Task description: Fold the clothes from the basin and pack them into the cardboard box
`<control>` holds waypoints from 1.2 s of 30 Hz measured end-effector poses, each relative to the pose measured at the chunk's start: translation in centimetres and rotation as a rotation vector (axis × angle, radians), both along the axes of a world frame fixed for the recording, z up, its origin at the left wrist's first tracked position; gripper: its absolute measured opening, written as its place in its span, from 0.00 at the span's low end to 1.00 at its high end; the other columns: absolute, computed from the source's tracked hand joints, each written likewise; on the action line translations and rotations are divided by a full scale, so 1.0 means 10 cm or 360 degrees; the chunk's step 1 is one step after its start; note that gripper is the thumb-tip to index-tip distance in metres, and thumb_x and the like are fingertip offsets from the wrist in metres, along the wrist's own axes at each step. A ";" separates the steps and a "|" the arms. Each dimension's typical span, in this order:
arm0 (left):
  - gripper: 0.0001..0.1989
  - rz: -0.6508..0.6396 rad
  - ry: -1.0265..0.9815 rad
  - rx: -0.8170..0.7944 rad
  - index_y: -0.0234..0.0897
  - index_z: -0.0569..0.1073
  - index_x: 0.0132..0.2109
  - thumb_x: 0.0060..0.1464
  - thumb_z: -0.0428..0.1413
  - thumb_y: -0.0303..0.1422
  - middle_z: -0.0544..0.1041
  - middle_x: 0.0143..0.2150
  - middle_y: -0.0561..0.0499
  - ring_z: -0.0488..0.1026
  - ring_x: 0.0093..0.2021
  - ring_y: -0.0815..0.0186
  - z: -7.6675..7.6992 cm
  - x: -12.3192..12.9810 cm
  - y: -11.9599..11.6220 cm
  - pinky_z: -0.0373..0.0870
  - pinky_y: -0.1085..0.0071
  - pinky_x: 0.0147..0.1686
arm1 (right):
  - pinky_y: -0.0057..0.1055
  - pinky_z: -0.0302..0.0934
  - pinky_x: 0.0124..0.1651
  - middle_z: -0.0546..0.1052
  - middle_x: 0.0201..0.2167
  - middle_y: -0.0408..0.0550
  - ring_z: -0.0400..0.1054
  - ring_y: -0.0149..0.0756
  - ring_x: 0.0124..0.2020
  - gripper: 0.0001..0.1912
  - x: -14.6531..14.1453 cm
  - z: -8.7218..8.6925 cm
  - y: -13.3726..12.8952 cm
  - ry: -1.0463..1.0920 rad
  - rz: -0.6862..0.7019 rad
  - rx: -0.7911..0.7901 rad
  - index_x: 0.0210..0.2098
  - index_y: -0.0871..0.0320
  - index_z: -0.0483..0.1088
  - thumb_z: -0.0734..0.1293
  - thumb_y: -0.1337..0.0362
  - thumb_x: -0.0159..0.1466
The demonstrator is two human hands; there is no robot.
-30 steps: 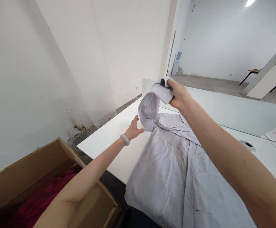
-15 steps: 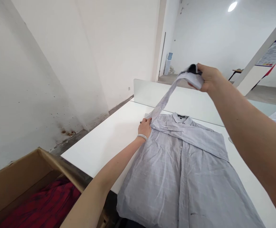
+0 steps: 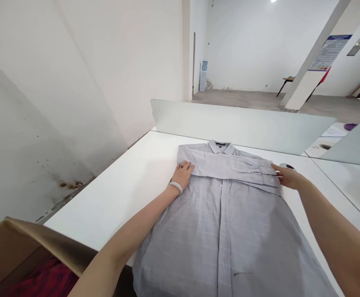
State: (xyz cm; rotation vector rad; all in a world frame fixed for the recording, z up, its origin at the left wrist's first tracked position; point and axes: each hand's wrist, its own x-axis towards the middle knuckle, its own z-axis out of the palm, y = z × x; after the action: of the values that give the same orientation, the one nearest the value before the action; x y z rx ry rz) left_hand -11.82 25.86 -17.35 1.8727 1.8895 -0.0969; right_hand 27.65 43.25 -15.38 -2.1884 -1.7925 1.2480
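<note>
A grey button-up shirt (image 3: 198, 231) lies front up on the white table (image 3: 127, 177), its collar at the far end. Both sleeves are folded across the chest, one over the other, with the upper sleeve (image 3: 223, 167) running to the right. My left hand (image 3: 182, 175) rests on the shirt at the left fold, fingers laid out on the cloth; a ring and a pale bracelet show on it. At the right edge, my right hand (image 3: 289, 177) has its fingers on the cuff end of the upper sleeve, gripping it. My right thumb is hard to make out.
A cardboard box (image 3: 22, 235) with a red plaid cloth (image 3: 48, 280) inside stands at the lower left. A low frosted partition (image 3: 229, 121) runs behind the table. A small white round object (image 3: 286, 166) lies beyond my right hand. A wall rises at the left.
My right hand has come down from the air with the sleeve and laid it across the chest to the right. My left hand stays at the left fold. The view has turned right.
</note>
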 end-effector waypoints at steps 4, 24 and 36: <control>0.28 -0.0026 0.0039 0.0001 0.36 0.65 0.60 0.55 0.40 0.16 0.62 0.64 0.42 0.54 0.66 0.56 0.03 -0.01 0.02 0.51 0.55 0.62 | 0.29 0.63 0.30 0.76 0.31 0.59 0.70 0.36 0.29 0.21 0.01 -0.24 -0.06 -0.0018 -0.0217 -0.0148 0.43 0.68 0.71 0.70 0.60 0.55; 0.26 -0.0060 0.0137 0.0098 0.36 0.65 0.59 0.56 0.43 0.18 0.66 0.61 0.45 0.62 0.61 0.59 -0.02 -0.04 -0.01 0.59 0.60 0.59 | 0.39 0.58 0.44 0.75 0.36 0.59 0.68 0.48 0.42 0.18 -0.10 -0.56 -0.30 -0.0824 -0.0044 0.0328 0.46 0.61 0.72 0.56 0.64 0.63; 0.25 -0.0055 0.0147 0.0099 0.36 0.65 0.59 0.56 0.43 0.19 0.66 0.61 0.45 0.62 0.61 0.61 0.03 -0.02 0.00 0.58 0.61 0.60 | 0.38 0.60 0.42 0.75 0.35 0.58 0.69 0.46 0.39 0.18 -0.09 -0.59 -0.30 -0.0865 -0.0029 0.0350 0.46 0.60 0.72 0.56 0.64 0.63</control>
State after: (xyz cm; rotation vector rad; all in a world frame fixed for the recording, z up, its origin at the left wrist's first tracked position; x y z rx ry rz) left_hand -11.98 25.82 -17.05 1.9740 1.9427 -0.1396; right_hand 26.79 40.29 -21.28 -2.5591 -1.9451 0.4345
